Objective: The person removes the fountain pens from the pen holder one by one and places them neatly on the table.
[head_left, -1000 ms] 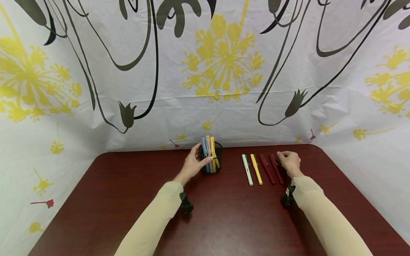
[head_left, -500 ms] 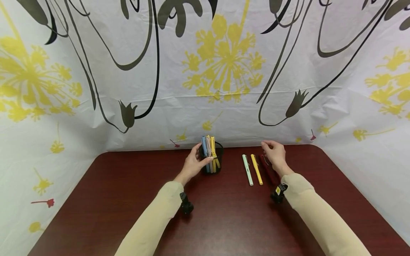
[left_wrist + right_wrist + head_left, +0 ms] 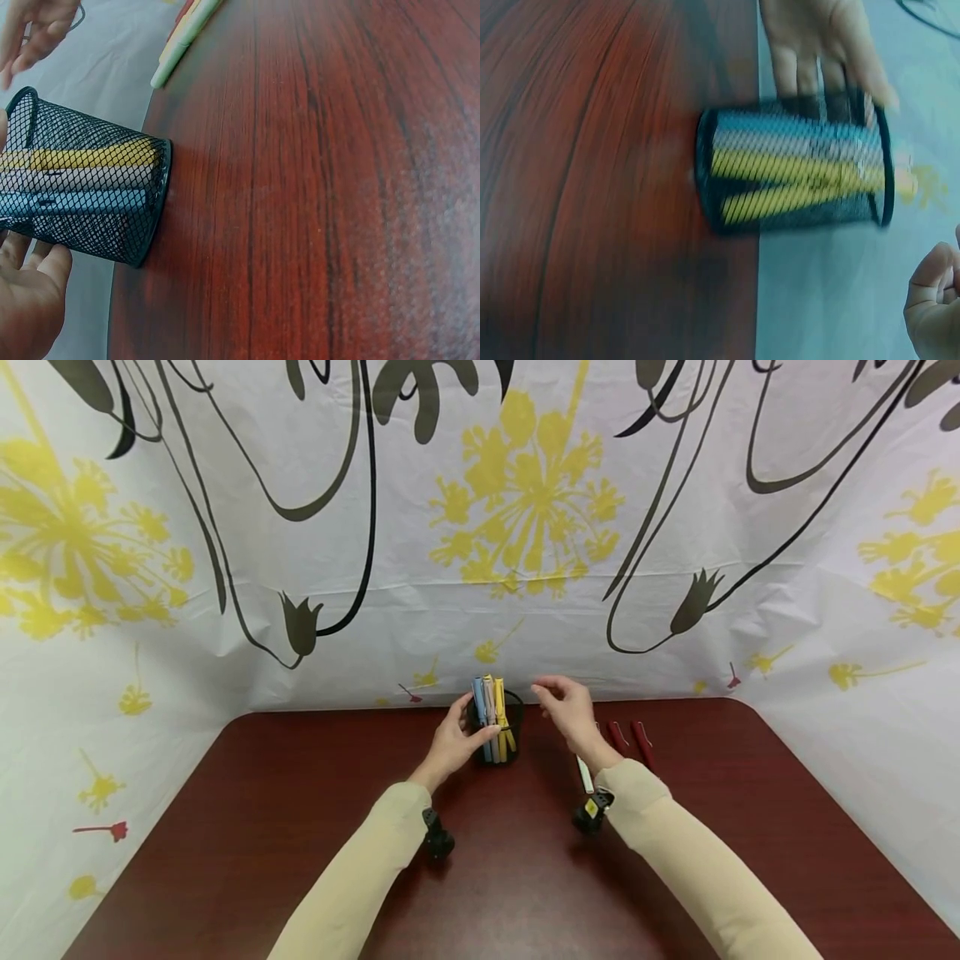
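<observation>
A black mesh pen cup (image 3: 513,752) stands near the back edge of the table, with blue, pale pinkish and yellow pens (image 3: 500,702) upright in it. My left hand (image 3: 447,747) grips the cup from its left side, the thumb across its front near the rim. In the left wrist view the pens show through the mesh wall (image 3: 97,120). To the cup's right, my right hand (image 3: 566,706) hovers with loosely bent fingers and nothing visible in them. Behind its wrist lies a pale green pen (image 3: 585,774), partly hidden. Two dark red pens (image 3: 642,743) lie farther right.
A dark reddish wooden table (image 3: 480,877) stretches toward me. Behind it hangs a white sheet (image 3: 420,610) with yellow and grey plant prints. A yellow pen in the row is mostly covered by my right hand in the head view.
From beside the rightmost red pen, my right hand has moved left over the row of pens to near the cup. My left hand stays on the cup.
</observation>
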The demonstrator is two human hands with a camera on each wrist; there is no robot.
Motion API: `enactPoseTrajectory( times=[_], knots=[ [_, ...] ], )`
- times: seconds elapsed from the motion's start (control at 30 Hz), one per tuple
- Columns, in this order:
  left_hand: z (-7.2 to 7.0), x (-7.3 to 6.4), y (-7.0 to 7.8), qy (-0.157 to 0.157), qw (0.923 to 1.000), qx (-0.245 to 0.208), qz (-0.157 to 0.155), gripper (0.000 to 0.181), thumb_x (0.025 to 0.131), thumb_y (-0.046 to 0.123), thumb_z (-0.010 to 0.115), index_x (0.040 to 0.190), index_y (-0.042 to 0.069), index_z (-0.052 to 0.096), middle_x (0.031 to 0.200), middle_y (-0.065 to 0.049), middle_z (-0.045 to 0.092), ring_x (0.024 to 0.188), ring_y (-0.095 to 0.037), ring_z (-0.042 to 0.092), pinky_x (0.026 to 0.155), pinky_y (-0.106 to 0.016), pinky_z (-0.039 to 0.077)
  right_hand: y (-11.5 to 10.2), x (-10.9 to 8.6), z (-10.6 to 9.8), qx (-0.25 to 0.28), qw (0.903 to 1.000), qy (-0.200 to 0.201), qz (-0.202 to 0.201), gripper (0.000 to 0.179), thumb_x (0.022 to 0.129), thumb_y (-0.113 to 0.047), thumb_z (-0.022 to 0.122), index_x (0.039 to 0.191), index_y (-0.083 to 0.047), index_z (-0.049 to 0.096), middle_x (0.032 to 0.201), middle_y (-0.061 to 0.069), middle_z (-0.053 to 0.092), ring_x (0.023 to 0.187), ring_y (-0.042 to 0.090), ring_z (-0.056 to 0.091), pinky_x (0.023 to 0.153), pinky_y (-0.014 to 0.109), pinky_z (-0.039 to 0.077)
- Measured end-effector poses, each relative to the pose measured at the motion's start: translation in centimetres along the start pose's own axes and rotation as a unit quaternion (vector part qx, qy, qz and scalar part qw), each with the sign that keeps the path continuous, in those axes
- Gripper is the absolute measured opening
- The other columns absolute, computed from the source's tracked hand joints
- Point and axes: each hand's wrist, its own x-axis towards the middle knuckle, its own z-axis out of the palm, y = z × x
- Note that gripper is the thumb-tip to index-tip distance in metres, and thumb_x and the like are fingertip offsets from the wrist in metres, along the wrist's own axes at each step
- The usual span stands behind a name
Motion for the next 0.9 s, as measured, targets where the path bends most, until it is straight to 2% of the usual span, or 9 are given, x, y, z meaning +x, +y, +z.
enactPoseTrajectory(
  times=[0.1, 0.2, 0.23, 0.33, 0.47, 0.53, 0.7, 0.8, 0.9],
  knots=[
    [0.2, 0.4, -0.8, 0.008, 1.0, 0.003, -0.001, 0.082, 0.086, 0.029, 0.069, 0.15, 0.012, 0.02, 0.146, -0.018, 0.038, 0.131, -0.033, 0.042, 0.101, -0.047, 0.042, -0.6, 0.0, 1.4, -0.006, 0.9997, -0.019, -0.011, 0.027, 0.094, -0.014, 0.06, 0.116, 0.001, 0.064, 0.104, 0.019, 0.063, 0.081, 0.034, 0.059, 0.062, 0.025, 0.05],
    [0.3, 0.6, -1.1, 0.013, 0.9999, 0.005, -0.002, 0.083, 0.086, 0.031, 0.07, 0.15, 0.014, 0.021, 0.145, -0.015, 0.039, 0.13, -0.031, 0.044, 0.1, -0.045, 0.043, -1.1, 0.1, 2.6, -0.02, 0.9992, -0.03, -0.02, 0.027, 0.093, -0.013, 0.06, 0.116, 0.002, 0.064, 0.107, 0.02, 0.063, 0.087, 0.041, 0.059, 0.067, 0.034, 0.054],
    [0.3, 0.6, -1.1, 0.014, 0.9999, 0.005, -0.003, 0.083, 0.086, 0.032, 0.07, 0.15, 0.014, 0.021, 0.145, -0.014, 0.039, 0.13, -0.03, 0.044, 0.1, -0.045, 0.043, -1.2, 0.1, 2.9, -0.028, 0.9989, -0.031, -0.023, 0.027, 0.093, -0.013, 0.06, 0.116, 0.001, 0.064, 0.107, 0.02, 0.063, 0.088, 0.042, 0.059, 0.069, 0.038, 0.055],
    [0.2, 0.6, -1.1, 0.014, 0.9999, 0.003, -0.005, 0.083, 0.086, 0.031, 0.07, 0.15, 0.014, 0.021, 0.146, -0.014, 0.037, 0.131, -0.03, 0.042, 0.101, -0.046, 0.043, -1.4, 0.3, 3.6, -0.056, 0.9976, -0.029, -0.029, 0.025, 0.093, -0.012, 0.061, 0.114, 0.0, 0.065, 0.102, 0.019, 0.065, 0.085, 0.039, 0.062, 0.069, 0.039, 0.055],
    [0.2, 0.6, -1.1, 0.014, 0.9999, 0.006, -0.004, 0.082, 0.086, 0.031, 0.069, 0.15, 0.015, 0.021, 0.148, -0.014, 0.035, 0.132, -0.031, 0.04, 0.101, -0.047, 0.042, -1.6, 0.6, 4.0, -0.089, 0.9953, -0.022, -0.03, 0.024, 0.092, -0.012, 0.062, 0.113, -0.002, 0.066, 0.097, 0.017, 0.066, 0.081, 0.036, 0.064, 0.061, 0.027, 0.055],
    [0.2, 0.7, -1.1, 0.014, 0.9999, 0.007, -0.004, 0.082, 0.086, 0.032, 0.07, 0.15, 0.016, 0.021, 0.147, -0.015, 0.036, 0.132, -0.031, 0.041, 0.101, -0.046, 0.042, -1.7, 0.8, 4.1, -0.093, 0.9951, -0.02, -0.027, 0.024, 0.092, -0.012, 0.062, 0.113, -0.001, 0.066, 0.095, 0.017, 0.066, 0.079, 0.035, 0.064, 0.059, 0.026, 0.054],
    [0.2, 0.6, -1.1, 0.01, 1.0, 0.001, -0.002, 0.083, 0.086, 0.031, 0.07, 0.15, 0.015, 0.02, 0.147, -0.017, 0.035, 0.132, -0.033, 0.04, 0.101, -0.048, 0.042, -1.5, 1.2, 4.3, -0.102, 0.9945, -0.012, -0.017, 0.024, 0.09, -0.011, 0.064, 0.112, -0.001, 0.065, 0.092, 0.017, 0.066, 0.073, 0.033, 0.065, 0.062, 0.034, 0.056],
    [0.0, 0.1, -0.2, 0.003, 1.0, -0.003, -0.001, 0.082, 0.087, 0.026, 0.069, 0.15, 0.01, 0.019, 0.147, -0.021, 0.033, 0.132, -0.036, 0.039, 0.101, -0.05, 0.041, -1.4, 1.4, 4.5, -0.108, 0.994, -0.011, -0.014, 0.024, 0.089, -0.011, 0.065, 0.111, 0.0, 0.065, 0.091, 0.017, 0.066, 0.071, 0.034, 0.065, 0.065, 0.041, 0.056],
    [-0.2, -0.7, 1.1, -0.003, 1.0, -0.004, 0.0, 0.08, 0.089, 0.022, 0.067, 0.15, 0.005, 0.019, 0.147, -0.024, 0.032, 0.132, -0.038, 0.038, 0.101, -0.051, 0.041, -1.4, 1.5, 4.8, -0.119, 0.9926, -0.012, -0.018, 0.026, 0.089, -0.011, 0.066, 0.111, 0.002, 0.064, 0.091, 0.018, 0.066, 0.073, 0.035, 0.065, 0.062, 0.038, 0.056]
  ],
)
